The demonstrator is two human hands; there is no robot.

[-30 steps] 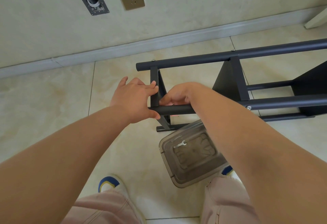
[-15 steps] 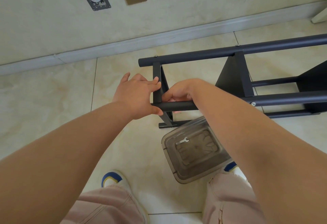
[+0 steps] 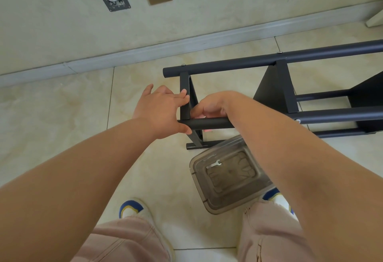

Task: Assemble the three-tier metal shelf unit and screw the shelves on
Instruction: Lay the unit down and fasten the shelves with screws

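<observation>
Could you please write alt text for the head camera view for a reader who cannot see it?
Both hands work at the end of a black metal shelf frame lying on its side on a tiled floor: the left hand steadies the end shelf, the right hand reaches behind the near tube.

The dark metal shelf unit (image 3: 277,87) lies on its side on the tiled floor, its round posts running level toward the right. Flat dark shelf panels stand on edge between the posts, one at the near end and one midway, and small silver screw heads show on the upper post
</observation>
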